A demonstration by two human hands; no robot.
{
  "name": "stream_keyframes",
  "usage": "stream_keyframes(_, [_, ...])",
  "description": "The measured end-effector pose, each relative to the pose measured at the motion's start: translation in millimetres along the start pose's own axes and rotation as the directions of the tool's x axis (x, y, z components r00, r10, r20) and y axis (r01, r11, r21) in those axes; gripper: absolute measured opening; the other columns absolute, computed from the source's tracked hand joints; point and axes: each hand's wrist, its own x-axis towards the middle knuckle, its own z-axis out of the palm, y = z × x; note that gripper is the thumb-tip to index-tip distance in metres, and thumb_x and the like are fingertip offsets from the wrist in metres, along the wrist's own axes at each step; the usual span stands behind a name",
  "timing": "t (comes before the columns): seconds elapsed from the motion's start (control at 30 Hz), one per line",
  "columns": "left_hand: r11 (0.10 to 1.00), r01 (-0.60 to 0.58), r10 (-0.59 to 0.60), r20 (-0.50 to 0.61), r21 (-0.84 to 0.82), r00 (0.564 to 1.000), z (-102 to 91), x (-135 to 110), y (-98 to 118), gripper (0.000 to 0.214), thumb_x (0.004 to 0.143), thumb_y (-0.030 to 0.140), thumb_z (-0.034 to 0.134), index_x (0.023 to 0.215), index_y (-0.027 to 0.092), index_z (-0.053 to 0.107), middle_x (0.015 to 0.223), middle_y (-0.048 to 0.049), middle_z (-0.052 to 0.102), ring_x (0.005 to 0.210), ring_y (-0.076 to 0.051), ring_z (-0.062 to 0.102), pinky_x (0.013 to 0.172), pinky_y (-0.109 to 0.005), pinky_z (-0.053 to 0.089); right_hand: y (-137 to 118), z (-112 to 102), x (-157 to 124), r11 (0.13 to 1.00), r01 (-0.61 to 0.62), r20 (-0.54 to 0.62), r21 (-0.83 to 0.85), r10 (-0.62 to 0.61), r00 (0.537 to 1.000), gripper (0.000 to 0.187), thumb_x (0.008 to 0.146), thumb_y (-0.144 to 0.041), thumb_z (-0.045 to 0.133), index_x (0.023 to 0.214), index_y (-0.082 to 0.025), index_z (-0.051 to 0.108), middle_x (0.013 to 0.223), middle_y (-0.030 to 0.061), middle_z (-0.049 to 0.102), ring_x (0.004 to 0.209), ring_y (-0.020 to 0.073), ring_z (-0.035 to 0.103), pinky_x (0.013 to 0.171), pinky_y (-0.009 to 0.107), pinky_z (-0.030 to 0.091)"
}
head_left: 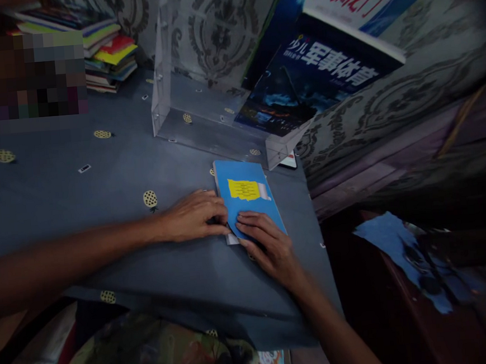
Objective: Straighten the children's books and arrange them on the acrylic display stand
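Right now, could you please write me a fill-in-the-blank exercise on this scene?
The left hand and right hand touch a book coloured mostly ____.
Its printed patch is coloured ____.
The fruit printed on the cloth is the ____.
Missing words: blue; yellow; pineapple.

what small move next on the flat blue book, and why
Perhaps lift the near-left corner of the flat blue book slightly with the left hand: it sits there, pale material shows beneath, and the right hand rests on top.
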Motion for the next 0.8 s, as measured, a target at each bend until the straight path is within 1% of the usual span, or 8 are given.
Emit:
stream_keyframes(0.23, [1.0,0.012,-0.012,0.012,-0.01,1.0,-1.1,1.1,0.8,0.019,0.091,0.036,0.069,0.085,0.019,0.065,0.089,0.0004,0.069,0.091,-0.019,0.056,0.084,-0.031,0.035,0.2,0.5,-0.4,1.0,0.001,-0.005,0.003,-0.001,1.0,0.027,0.098,-0.02,0.058,0.124,-0.02,0.064,0.113,0.0137,0.069,0.117,0.0273,0.064,0.095,0.048,0.058])
stream_keyframes(0.43, [1.0,-0.001,0.001,0.017,-0.002,1.0,-1.6,0.8,0.6,0.021,0.093,0.039,0.065,0.086,0.02,0.066,0.092,-0.0001,0.069,0.093,-0.02,0.055,0.084,-0.032,0.036,-0.1,0.2,0.2,1.0,0.001,-0.016,0.006,-0.001,1.0,0.026,0.097,-0.019,0.059,0.123,-0.02,0.065,0.111,0.0131,0.07,0.115,0.0269,0.064,0.094,0.048,0.059])
stream_keyframes(0.6, [1.0,-0.001,0.001,0.007,0.002,1.0,-1.9,1.2,2.2,0.025,0.096,0.04,0.059,0.083,0.02,0.065,0.088,-0.0003,0.068,0.089,-0.019,0.055,0.083,-0.033,0.036,0.8,0.4,0.1,1.0,0.02,-0.033,0.02,-0.019,0.999,0.028,0.097,-0.018,0.059,0.124,-0.021,0.063,0.111,0.0125,0.07,0.114,0.0262,0.065,0.092,0.048,0.06])
stream_keyframes(0.8, [1.0,-0.001,0.001,-0.001,0.009,1.0,-1.5,1.4,4.0,0.025,0.096,0.039,0.06,0.08,0.019,0.063,0.085,-0.0007,0.066,0.088,-0.019,0.054,0.081,-0.032,0.036,0.1,0.5,0.5,1.0,0.018,-0.026,0.015,-0.018,1.0,0.026,0.097,-0.017,0.06,0.123,-0.02,0.063,0.111,0.0132,0.069,0.114,0.026,0.064,0.093,0.047,0.06])
